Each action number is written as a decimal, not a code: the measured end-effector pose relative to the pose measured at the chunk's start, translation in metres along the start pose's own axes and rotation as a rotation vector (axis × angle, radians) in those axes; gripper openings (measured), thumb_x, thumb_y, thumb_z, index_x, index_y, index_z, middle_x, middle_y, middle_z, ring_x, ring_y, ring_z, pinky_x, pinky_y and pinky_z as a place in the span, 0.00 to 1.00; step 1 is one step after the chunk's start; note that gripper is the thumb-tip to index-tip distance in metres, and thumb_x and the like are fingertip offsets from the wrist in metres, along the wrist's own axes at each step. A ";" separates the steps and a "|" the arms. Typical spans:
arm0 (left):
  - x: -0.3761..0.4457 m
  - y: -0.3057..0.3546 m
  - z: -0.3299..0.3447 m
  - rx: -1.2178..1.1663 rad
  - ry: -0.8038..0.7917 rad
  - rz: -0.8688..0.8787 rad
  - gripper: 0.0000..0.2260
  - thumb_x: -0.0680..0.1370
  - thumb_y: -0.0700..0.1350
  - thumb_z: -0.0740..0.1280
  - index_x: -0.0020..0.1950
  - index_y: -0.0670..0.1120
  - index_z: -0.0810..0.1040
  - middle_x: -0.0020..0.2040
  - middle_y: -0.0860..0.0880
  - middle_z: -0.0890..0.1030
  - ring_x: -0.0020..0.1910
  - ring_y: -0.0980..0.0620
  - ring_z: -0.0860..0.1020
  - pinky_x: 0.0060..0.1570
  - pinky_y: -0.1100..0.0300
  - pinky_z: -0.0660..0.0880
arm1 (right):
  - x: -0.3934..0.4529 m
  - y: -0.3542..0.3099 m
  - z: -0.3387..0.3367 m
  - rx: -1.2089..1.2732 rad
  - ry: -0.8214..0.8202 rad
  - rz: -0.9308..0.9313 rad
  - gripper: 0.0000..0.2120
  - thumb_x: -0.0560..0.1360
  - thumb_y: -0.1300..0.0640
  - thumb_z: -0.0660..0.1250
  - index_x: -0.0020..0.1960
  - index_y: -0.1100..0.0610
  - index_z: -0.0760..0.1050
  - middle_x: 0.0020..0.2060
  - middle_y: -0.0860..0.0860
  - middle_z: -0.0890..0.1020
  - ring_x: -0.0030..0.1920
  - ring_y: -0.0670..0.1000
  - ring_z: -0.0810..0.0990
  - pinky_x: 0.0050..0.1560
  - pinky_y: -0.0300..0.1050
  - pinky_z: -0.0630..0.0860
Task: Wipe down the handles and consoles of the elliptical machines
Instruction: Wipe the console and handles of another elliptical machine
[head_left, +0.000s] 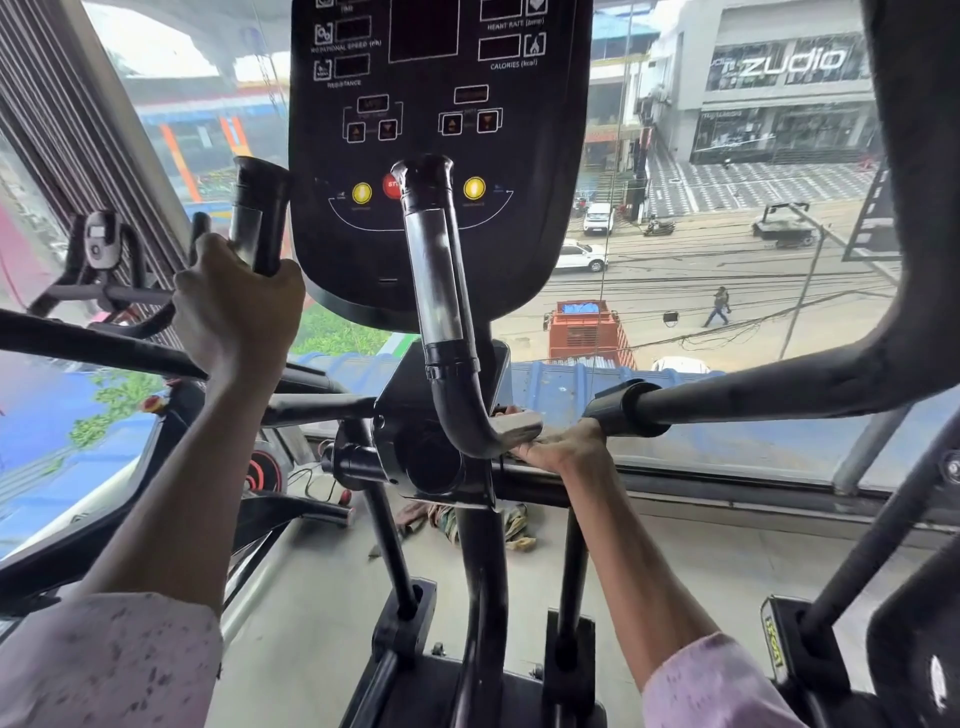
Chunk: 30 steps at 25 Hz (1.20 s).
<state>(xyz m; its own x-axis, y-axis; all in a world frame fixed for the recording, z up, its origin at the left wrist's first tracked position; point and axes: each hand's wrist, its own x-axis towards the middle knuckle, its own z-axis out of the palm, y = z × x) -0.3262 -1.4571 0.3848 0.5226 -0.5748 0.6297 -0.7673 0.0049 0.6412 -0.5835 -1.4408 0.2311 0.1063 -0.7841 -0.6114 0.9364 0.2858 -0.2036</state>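
The elliptical's black console (519, 156) fills the upper middle, with yellow buttons and a red stop button. Two short fixed handles rise in front of it. My left hand (239, 306) grips the left fixed handle (260, 208) near its base. The right fixed handle (436, 291), with a shiny metal sensor strip, curves down to a bend. My right hand (558, 441) is at that bend, thumb and fingers pinching a flat grey piece that looks like a folded cloth (522, 423) against the handle's foot.
Long black swing arms cross at the left (104, 348) and the right (779, 384). Another machine's handlebar and small display (98, 249) stand at the far left. Crumpled rags (467, 519) lie on the floor below, under a big street-facing window (727, 260).
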 end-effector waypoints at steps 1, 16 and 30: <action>0.001 0.000 0.000 0.002 -0.003 0.000 0.18 0.70 0.51 0.65 0.55 0.42 0.76 0.50 0.38 0.81 0.49 0.34 0.79 0.43 0.45 0.75 | 0.000 0.001 0.000 -0.013 0.007 -0.005 0.41 0.80 0.34 0.43 0.66 0.71 0.66 0.57 0.69 0.76 0.59 0.66 0.75 0.70 0.61 0.68; 0.001 -0.001 -0.004 -0.011 -0.021 0.015 0.15 0.72 0.48 0.65 0.54 0.42 0.77 0.49 0.38 0.82 0.49 0.35 0.80 0.40 0.52 0.66 | -0.028 0.012 0.015 -0.272 0.167 -0.084 0.35 0.82 0.40 0.46 0.74 0.69 0.57 0.60 0.70 0.73 0.56 0.68 0.75 0.47 0.66 0.80; 0.008 -0.014 -0.004 -0.070 -0.119 0.061 0.17 0.72 0.49 0.64 0.57 0.42 0.75 0.52 0.37 0.80 0.53 0.35 0.79 0.51 0.47 0.74 | -0.067 0.047 0.039 -0.480 0.307 -0.319 0.22 0.82 0.49 0.56 0.63 0.68 0.60 0.58 0.64 0.75 0.57 0.65 0.77 0.53 0.65 0.75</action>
<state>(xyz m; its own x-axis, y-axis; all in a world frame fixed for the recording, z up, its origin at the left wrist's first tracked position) -0.3099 -1.4586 0.3821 0.4246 -0.6644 0.6150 -0.7667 0.0974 0.6346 -0.5340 -1.3962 0.2922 -0.3190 -0.6985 -0.6406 0.6450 0.3353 -0.6867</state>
